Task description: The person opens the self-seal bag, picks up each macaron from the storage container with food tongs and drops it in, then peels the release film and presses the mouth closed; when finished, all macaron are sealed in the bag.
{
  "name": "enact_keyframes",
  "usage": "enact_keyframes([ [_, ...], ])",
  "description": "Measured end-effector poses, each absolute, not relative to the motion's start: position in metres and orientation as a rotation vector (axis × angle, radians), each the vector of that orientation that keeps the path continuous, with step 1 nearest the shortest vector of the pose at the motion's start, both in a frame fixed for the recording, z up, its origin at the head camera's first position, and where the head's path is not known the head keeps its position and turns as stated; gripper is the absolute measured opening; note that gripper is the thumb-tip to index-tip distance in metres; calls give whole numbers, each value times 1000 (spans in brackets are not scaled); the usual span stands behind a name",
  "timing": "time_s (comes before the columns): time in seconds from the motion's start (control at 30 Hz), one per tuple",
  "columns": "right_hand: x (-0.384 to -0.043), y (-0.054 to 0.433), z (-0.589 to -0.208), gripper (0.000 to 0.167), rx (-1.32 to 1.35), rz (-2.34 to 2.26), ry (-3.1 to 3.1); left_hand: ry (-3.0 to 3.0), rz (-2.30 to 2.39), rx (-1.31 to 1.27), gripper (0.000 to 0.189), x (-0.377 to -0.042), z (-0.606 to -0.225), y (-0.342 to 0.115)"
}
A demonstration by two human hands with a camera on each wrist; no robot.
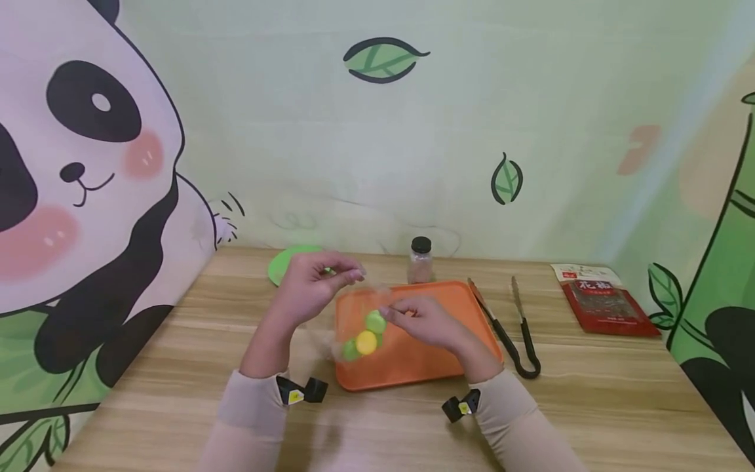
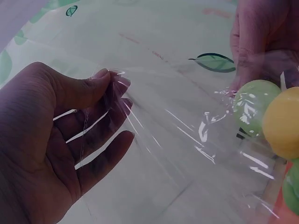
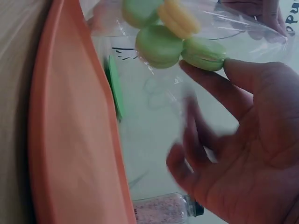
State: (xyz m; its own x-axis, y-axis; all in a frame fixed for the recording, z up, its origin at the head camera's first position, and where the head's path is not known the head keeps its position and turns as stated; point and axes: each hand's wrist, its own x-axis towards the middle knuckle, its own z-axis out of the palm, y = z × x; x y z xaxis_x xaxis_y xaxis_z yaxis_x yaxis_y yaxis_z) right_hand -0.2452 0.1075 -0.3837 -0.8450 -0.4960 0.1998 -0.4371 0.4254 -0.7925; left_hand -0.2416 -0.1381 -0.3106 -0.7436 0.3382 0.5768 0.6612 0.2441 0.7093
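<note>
Above the orange tray [image 1: 436,347] hangs a clear plastic bag [image 2: 173,135] with several macarons in it, green and yellow. My left hand [image 1: 309,285] pinches the bag's upper edge between thumb and fingertip, its other fingers spread in the left wrist view. Thumb and index finger of my right hand [image 3: 247,140] pinch a green macaron [image 3: 204,52]; whether through the film or inside the bag, I cannot tell. Next to it are a yellow macaron [image 3: 180,19] and more green macarons [image 3: 159,45]. The right hand's other fingers are curled and partly blurred.
A jar [image 1: 421,262] with a black lid and pink grains stands behind the tray. Black-handled tongs [image 1: 510,334] lie right of it, then a red packet [image 1: 607,305]. A green plate [image 1: 283,265] sits at the back left, partly behind the left hand.
</note>
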Motion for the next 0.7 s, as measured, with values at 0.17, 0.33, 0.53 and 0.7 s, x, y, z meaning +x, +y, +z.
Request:
enact_keyframes([
  [0.17,-247,108,-391,26,-845,-1505,2436,-2217,-1468,-915,4,-241,-310,-140],
  [0.33,-247,103,-394,32,-809,-1635,2163,-2218,-1472,-913,5,-240,-307,-142],
  [0.53,-244,113,-378,31,-790,-1631,2400,-2194,-1519,-861,3,-239,-303,-146],
  [0.7,-234,127,-349,19,-720,-1661,2680,-2110,-1656,-783,4,-234,-301,-138],
])
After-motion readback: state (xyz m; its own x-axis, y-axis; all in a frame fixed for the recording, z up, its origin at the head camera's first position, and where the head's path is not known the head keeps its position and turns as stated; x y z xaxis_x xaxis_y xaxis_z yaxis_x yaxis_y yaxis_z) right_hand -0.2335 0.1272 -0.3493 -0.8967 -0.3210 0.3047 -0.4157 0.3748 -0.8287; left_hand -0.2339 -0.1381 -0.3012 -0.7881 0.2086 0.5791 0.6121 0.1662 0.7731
